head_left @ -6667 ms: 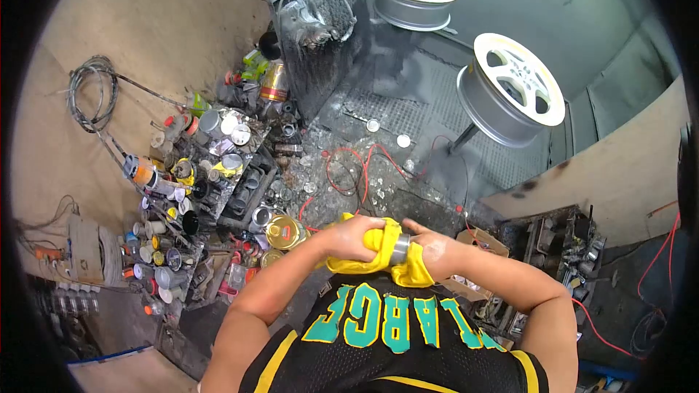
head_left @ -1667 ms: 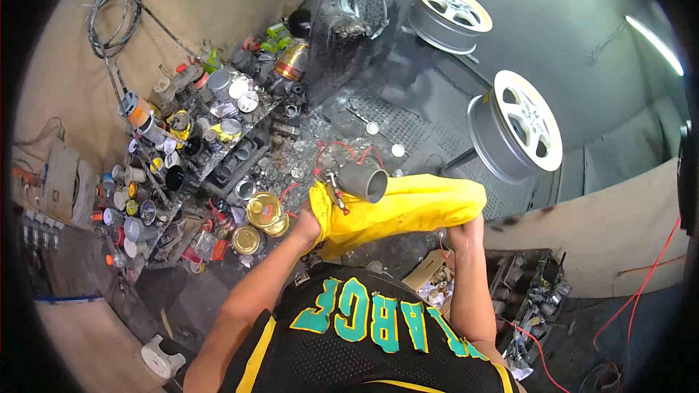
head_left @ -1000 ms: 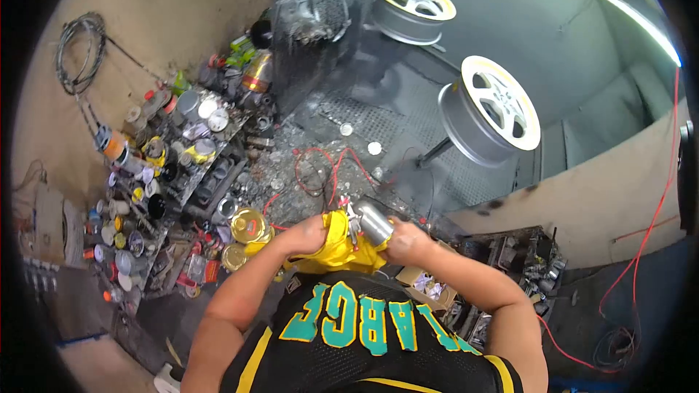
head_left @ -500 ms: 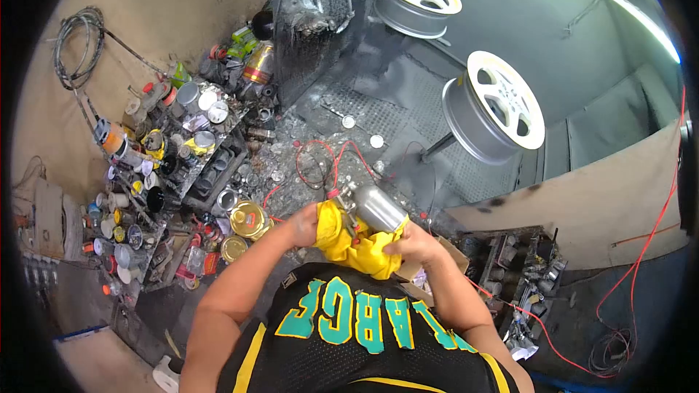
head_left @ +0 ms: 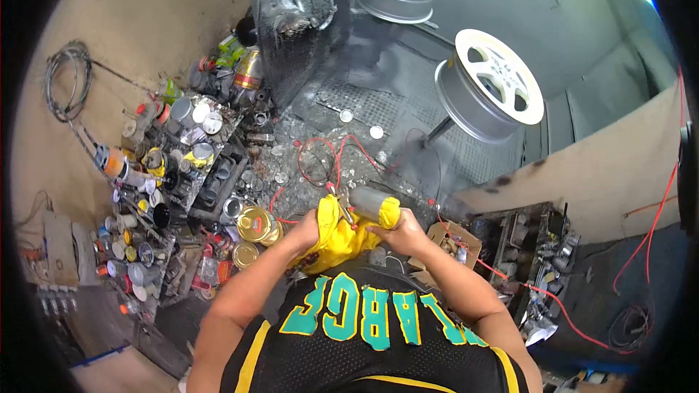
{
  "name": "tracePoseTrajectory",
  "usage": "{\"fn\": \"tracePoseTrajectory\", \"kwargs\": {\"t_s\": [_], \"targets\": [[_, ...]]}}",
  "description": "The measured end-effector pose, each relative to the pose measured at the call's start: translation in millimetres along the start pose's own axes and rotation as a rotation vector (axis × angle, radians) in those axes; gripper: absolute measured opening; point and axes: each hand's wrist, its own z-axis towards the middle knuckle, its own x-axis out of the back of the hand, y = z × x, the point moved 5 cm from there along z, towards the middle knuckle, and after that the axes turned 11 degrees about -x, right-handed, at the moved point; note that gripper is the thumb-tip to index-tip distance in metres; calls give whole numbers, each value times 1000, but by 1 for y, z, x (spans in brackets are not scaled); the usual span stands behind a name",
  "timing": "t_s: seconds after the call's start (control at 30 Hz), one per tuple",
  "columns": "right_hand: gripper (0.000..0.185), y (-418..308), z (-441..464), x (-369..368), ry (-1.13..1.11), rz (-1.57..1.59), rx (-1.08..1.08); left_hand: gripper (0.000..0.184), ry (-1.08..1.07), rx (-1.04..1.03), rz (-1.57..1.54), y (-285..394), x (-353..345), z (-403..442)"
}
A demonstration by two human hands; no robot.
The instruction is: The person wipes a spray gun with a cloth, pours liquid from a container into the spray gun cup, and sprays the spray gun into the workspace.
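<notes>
A spray gun (head_left: 339, 199) with a silver metal cup (head_left: 368, 203) is held in front of my chest, partly covered by a yellow cloth (head_left: 338, 241). My left hand (head_left: 309, 231) is closed on the cloth at the gun's left side; whether it also grips the handle underneath is hidden. On the other side, my right hand (head_left: 403, 234) pinches the cloth, which wraps over the end of the cup. Folds of the cloth hang down between both hands. A red hose (head_left: 338, 164) runs over the floor close to the gun.
Two silver-and-white wheel rims (head_left: 489, 98) stand on supports ahead. Crowded paint cans (head_left: 255, 224) and jars fill the left. A cardboard box (head_left: 445, 241) and a cluttered rack (head_left: 513, 247) are at right. Another red hose (head_left: 557, 318) trails along the right side.
The cup has tilted and the cloth now covers more of its end. My right hand has shifted slightly up and left along it. The view has swung a little.
</notes>
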Motion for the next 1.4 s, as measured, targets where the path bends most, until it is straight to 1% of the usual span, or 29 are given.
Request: {"fn": "tracePoseTrajectory", "kwargs": {"t_s": [0.07, 0.1, 0.13, 0.2, 0.23, 0.27, 0.3, 0.33, 0.37, 0.43, 0.47, 0.53, 0.57, 0.6, 0.63, 0.73, 0.77, 0.8, 0.87, 0.97, 1.0, 1.07, 1.1, 1.13, 1.2, 1.23, 1.27, 1.3, 1.4], "targets": [[31, -13, -9, 5, 310, -4, -28, 25, 105, -235, 179, -10, 14, 9], [28, -15, -13, 5, 406, -31, 47, 27, 151, -226, 3, -14, 13, 13], [28, -17, -16, 5, 415, -19, 47, 27, 146, -220, 16, -17, 14, 14], [27, -43, -37, 22, 532, -42, 226, 29, 348, -142, -269, -27, 25, 13], [26, -47, -49, 35, 576, -53, 231, 38, 338, -150, -195, -56, 54, 19], [26, -62, -60, 57, 694, -138, 292, 46, 229, -141, -461, -46, 47, 21], [28, -51, -65, 70, 636, 277, 107, 55, 126, -96, -716, -36, 40, 23], [29, -34, -69, 73, 558, 688, -79, 59, 40, -98, -730, -5, 23, 14], [29, -22, -74, 79, 570, 702, -82, 59, 38, -84, -719, 2, 17, 15], [35, -11, -77, 90, 533, 357, 42, 51, 68, -125, -646, 13, 8, 24], [35, -12, -78, 97, 544, 364, 43, 51, 62, -120, -637, 15, 2, 30], [41, -37, -85, 107, 398, 67, 234, 50, 51, -91, -550, 16, -11, 41], [43, -48, -87, 112, 443, -159, 239, 44, 92, -85, -570, 22, -23, 43], [43, -48, -86, 118, 463, -157, 231, 44, 76, -75, -559, 14, -24, 50], [42, -47, -82, 117, 320, -203, 180, 39, 150, -31, -537, -4, -14, 57], [34, -35, -68, 124, 81, -484, -95, 29, 145, 44, 76, 5, -51, 64], [28, -21, -65, 121, 222, -360, 42, 29, 30, 17, 151, 28, -98, 65], [23, 7, -65, 117, 374, -251, 182, 31, 16, 14, 173, 10, -98, 76], [21, 65, -76, 116, 458, -321, -65, 27, -12, -40, 335, -13, -97, 82], [25, 147, -83, 95, 534, -99, -368, 25, -90, -371, 777, -32, -99, 96], [27, 162, -85, 91, 482, -31, -489, 24, -38, -383, 723, -34, -110, 99], [42, 199, -86, 76, 358, 555, -675, 25, 55, -396, 460, -47, -124, 110], [51, 205, -84, 60, 317, 1140, -574, 31, 68, -368, 252, -61, -125, 117], [50, 220, -91, 53, 257, 1426, -562, 34, 77, -385, 381, -64, -123, 126], [47, 242, -114, 65, 261, 1680, -425, 35, 172, -435, 583, -42, -153, 136], [45, 269, -136, 77, 266, 1137, -663, 35, 271, -358, 222, -48, -145, 147], [42, 301, -145, 88, 401, 156, -691, 37, 280, -284, 270, -44, -144, 151], [54, 306, -166, 94, 225, -57, -871, 36, 201, -327, 296, -42, -150, 159], [51, 288, -200, 129, 417, 44, -830, 36, 36, -322, 364, -57, -175, 171]]}}
